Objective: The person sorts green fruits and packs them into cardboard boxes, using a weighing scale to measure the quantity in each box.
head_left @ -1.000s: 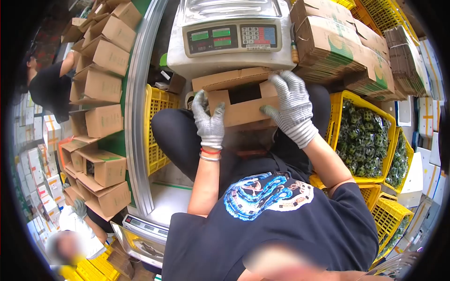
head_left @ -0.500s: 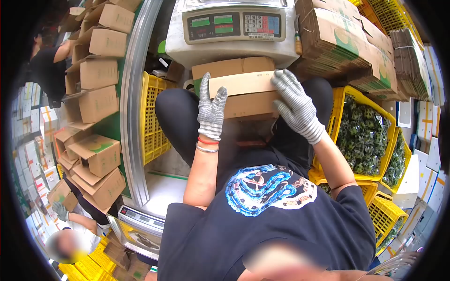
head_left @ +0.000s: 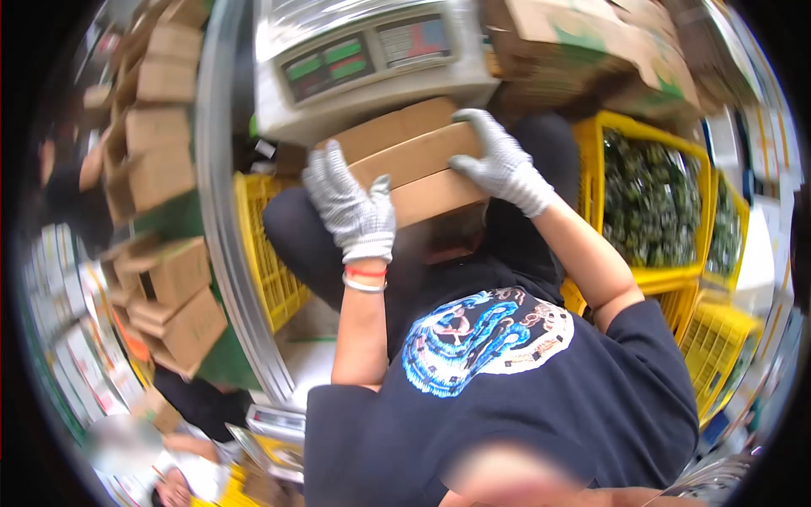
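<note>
Brown cardboard box [head_left: 435,194], long axis crosswise between grey-gloved left hand [head_left: 351,207] and grey-gloved right hand [head_left: 504,165]; fingers spread apart at its opposite ends.

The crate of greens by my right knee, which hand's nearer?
Your right hand, just across the knee from the crate; your left hand is at the far end of the carton.
</note>
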Available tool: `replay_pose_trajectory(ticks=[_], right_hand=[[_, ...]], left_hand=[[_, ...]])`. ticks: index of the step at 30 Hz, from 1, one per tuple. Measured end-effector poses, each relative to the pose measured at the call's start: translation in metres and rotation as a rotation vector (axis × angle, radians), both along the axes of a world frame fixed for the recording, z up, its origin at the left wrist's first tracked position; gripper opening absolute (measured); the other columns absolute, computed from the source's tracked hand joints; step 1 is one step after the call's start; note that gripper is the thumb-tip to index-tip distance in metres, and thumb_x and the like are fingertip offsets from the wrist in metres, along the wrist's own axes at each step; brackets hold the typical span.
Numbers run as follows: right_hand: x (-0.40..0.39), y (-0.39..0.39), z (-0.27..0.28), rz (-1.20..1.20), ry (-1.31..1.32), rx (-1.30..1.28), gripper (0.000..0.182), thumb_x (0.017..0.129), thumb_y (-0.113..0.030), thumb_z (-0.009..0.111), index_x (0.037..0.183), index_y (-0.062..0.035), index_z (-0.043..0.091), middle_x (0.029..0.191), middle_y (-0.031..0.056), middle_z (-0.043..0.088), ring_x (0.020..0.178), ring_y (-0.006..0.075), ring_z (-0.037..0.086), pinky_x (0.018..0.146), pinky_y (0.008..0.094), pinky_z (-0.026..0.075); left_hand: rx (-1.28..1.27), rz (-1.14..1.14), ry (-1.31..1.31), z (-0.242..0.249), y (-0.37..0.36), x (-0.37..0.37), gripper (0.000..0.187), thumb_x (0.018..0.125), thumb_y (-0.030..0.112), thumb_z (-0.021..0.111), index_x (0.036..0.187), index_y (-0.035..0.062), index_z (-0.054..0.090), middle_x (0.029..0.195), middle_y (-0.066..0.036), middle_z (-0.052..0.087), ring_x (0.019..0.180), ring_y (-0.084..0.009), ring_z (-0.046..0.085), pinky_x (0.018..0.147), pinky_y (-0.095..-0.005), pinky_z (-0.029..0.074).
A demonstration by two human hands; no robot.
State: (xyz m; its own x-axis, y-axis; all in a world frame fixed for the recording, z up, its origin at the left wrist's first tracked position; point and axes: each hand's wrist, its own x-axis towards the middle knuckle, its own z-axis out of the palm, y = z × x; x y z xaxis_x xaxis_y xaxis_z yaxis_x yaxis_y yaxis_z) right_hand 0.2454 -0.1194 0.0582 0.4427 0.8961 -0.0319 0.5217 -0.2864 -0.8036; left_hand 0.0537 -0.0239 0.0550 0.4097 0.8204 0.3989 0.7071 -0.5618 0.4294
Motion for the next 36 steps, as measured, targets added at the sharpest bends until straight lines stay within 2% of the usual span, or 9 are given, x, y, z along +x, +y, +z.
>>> replay_pose_trajectory(ticks=[4,9,11,14,16,20,23,27,36], right_hand=[[-0.005,-0.009,-0.018,-0.099,-0.126,0.156,0.063,0.074,-0.020,0.069,0.129,-0.0052,0.043,0.123,0.0188,0.051,0.112,0.0358,0.052,0.096,0.0397,0.043],[-0.005,-0.148,0.035,-0.494,-0.176,0.344,0.056,0.078,-0.024,0.070,0.126,-0.0028,0.049,0.118,0.0174,0.056,0.111,0.0306,0.054,0.097,0.0368,0.042],[-0.002,-0.236,0.015,-0.815,-0.122,0.149,0.046,0.081,-0.018,0.067,0.121,0.0007,0.051,0.110,0.0146,0.060,0.098,0.0233,0.061,0.086,0.0323,0.049],[-0.010,-0.380,-0.042,-1.410,-0.027,-0.124,0.042,0.086,-0.017,0.063,0.121,0.0024,0.050,0.112,0.0177,0.059,0.098,0.0228,0.061,0.083,0.0318,0.051],[-0.039,-0.478,-0.090,-1.576,-0.005,-0.499,0.065,0.076,-0.032,0.072,0.127,-0.0011,0.047,0.121,0.0223,0.056,0.113,0.0299,0.055,0.094,0.0367,0.045],[-0.059,-0.554,-0.166,-1.594,0.338,-0.855,0.093,0.059,-0.036,0.077,0.140,-0.0131,0.035,0.138,0.0229,0.039,0.126,0.0377,0.042,0.105,0.0395,0.036],[-0.039,-0.547,-0.163,-1.601,0.294,-0.821,0.102,0.061,-0.034,0.080,0.145,-0.0170,0.025,0.147,0.0230,0.019,0.128,0.0378,0.038,0.105,0.0407,0.036],[0.030,-0.542,-0.183,-1.606,0.431,-0.760,0.105,0.064,-0.038,0.081,0.147,-0.0215,0.019,0.151,0.0227,0.008,0.126,0.0377,0.042,0.098,0.0419,0.044],[0.055,-0.534,-0.180,-1.341,0.559,-0.977,0.082,0.081,-0.025,0.068,0.147,-0.0259,0.021,0.153,0.0179,0.004,0.099,0.0316,0.062,0.065,0.0350,0.055]], left_hand=[[0.226,-0.404,0.493,-0.019,0.008,0.041,0.061,0.080,0.008,0.053,0.139,0.0178,0.041,0.140,-0.014,0.040,0.130,-0.0388,0.032,0.108,-0.0484,0.024],[0.286,-0.600,0.420,-0.017,0.012,0.034,0.055,0.077,0.004,0.043,0.130,0.0123,0.051,0.129,-0.015,0.051,0.121,-0.0407,0.043,0.104,-0.0486,0.030],[0.213,-0.702,0.371,-0.013,0.021,0.017,0.045,0.088,0.016,0.045,0.132,0.0117,0.050,0.131,-0.015,0.050,0.122,-0.0405,0.042,0.105,-0.0492,0.029],[0.230,-0.845,0.440,0.005,0.021,0.019,0.085,0.069,0.053,0.070,0.136,0.0082,0.043,0.135,-0.020,0.044,0.125,-0.0388,0.040,0.106,-0.0496,0.028],[0.244,-0.797,0.590,0.007,0.010,0.038,0.105,0.051,0.048,0.080,0.137,0.0058,0.038,0.132,-0.023,0.044,0.122,-0.0390,0.042,0.104,-0.0481,0.033],[-0.121,-0.778,0.438,0.050,0.016,0.065,0.104,0.049,0.022,0.083,0.138,0.0031,0.034,0.133,-0.020,0.043,0.123,-0.0328,0.042,0.105,-0.0410,0.033],[-0.685,-0.749,-0.092,0.105,0.028,0.066,0.080,0.072,0.001,0.066,0.142,0.0012,0.029,0.135,-0.018,0.041,0.117,-0.0289,0.046,0.101,-0.0395,0.037],[-1.145,-0.526,-0.637,0.133,0.052,0.087,0.052,0.085,0.017,0.057,0.128,-0.0078,0.042,0.120,-0.019,0.051,0.104,-0.0288,0.053,0.090,-0.0387,0.046],[-1.252,-0.938,-0.647,-0.040,-0.222,0.277,0.033,0.084,0.024,0.063,0.104,-0.0017,0.057,0.091,-0.010,0.059,0.079,-0.0230,0.055,0.072,-0.0364,0.049]])
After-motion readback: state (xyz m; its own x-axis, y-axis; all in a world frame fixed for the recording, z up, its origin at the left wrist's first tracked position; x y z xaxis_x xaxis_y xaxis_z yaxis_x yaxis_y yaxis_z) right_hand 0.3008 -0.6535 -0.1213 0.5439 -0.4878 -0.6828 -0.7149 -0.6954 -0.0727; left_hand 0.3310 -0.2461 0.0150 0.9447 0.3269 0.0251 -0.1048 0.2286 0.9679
